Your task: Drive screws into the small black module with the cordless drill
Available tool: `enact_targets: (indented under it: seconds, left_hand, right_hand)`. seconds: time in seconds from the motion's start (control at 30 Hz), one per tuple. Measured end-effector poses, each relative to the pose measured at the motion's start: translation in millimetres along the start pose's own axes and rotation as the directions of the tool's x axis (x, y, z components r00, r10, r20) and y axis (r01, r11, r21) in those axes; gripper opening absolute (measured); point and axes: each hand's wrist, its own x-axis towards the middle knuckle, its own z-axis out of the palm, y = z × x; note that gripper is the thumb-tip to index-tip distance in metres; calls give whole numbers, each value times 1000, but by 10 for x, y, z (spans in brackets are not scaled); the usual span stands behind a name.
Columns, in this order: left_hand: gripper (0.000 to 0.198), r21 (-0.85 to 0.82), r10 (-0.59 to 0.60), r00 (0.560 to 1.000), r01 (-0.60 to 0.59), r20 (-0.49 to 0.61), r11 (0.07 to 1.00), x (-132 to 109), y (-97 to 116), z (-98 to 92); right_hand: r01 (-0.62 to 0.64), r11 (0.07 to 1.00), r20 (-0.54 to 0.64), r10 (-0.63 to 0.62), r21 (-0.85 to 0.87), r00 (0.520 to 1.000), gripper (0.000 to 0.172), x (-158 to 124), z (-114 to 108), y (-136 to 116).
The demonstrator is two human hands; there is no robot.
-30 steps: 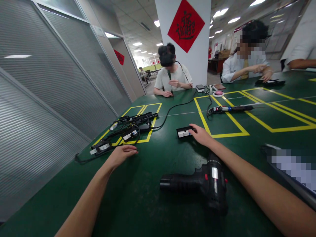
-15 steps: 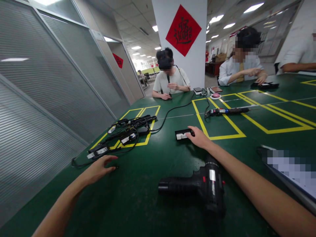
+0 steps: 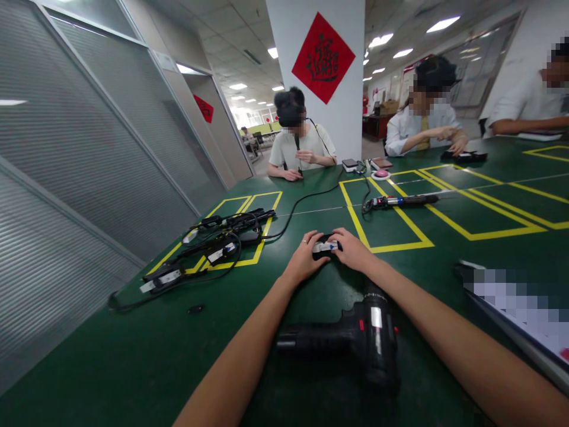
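Observation:
A small black box with a white label (image 3: 323, 246) lies on the green table (image 3: 133, 367), and both my hands meet on it. My left hand (image 3: 304, 261) grips its left end with curled fingers; a ring shows on one finger. My right hand (image 3: 352, 249) grips its right end. A black cordless drill (image 3: 355, 341) lies on its side between my forearms, close to me. A small dark piece (image 3: 194, 309) rests on the table to the left, away from both hands.
A heap of black adapters and cables (image 3: 213, 240) fills a yellow-taped square at left. A powered screwdriver (image 3: 400, 201) lies in another taped square ahead. Three people sit at the far side. A blurred flat object (image 3: 520, 302) lies at right. Glass partitions line the left.
My left hand has left the small dark piece on the table and swung right to the black box, joining my right hand there. The view has shifted slightly right.

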Motion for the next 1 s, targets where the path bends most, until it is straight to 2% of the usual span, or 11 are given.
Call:
enact_targets:
  seconds: [0.1, 0.23, 0.33, 0.43, 0.53, 0.67, 0.77, 0.83, 0.93, 1.0]
  left_hand:
    - [31, -27, 48, 998, -49, -27, 998, 69, -35, 152]
    - [34, -46, 57, 998, -59, -39, 997, 86, -167, 203]
    - [33, -62, 33, 999, -35, -26, 997, 105, -256, 224]
    - [32, -64, -13, 999, 10, -39, 998, 114, -297, 230]
    - [33, -60, -68, 996, 64, -58, 996, 91, -299, 202]
    - [37, -45, -161, 986, 158, -48, 986, -1, -260, 89]
    - [58, -14, -245, 968, 244, -55, 970, -162, -150, -121]
    - [66, 20, -304, 948, 307, -89, 951, -354, -22, -357]
    - [65, 87, -384, 910, 400, -154, 912, -834, 160, -860]
    - [61, 154, -451, 866, 486, -214, 860, -1304, 161, -1257]
  right_hand:
    - [31, 999, -20, -31, 11, 999, 23, 9, -14, -12]
    - [126, 992, -79, -126, -3, 989, 20, 15, -63, -90]
    - [141, 989, -143, -133, 45, 981, 19, 11, -115, -179]
    - [48, 990, -237, -15, 135, 971, 19, 5, -153, -230]
    - [-85, 973, -322, 152, 213, 935, 22, 4, -154, -200]
    - [-173, 953, -334, 252, 249, 908, 23, 16, -111, -98]
    - [-208, 956, -287, 262, 205, 922, 23, 25, -84, -56]
    - [-221, 961, -232, 257, 168, 938, 23, 26, -74, -49]
    - [-223, 966, -146, 242, 132, 959, 22, 22, -64, -50]
    - [-205, 972, -98, 217, 116, 971, 21, 17, -57, -53]
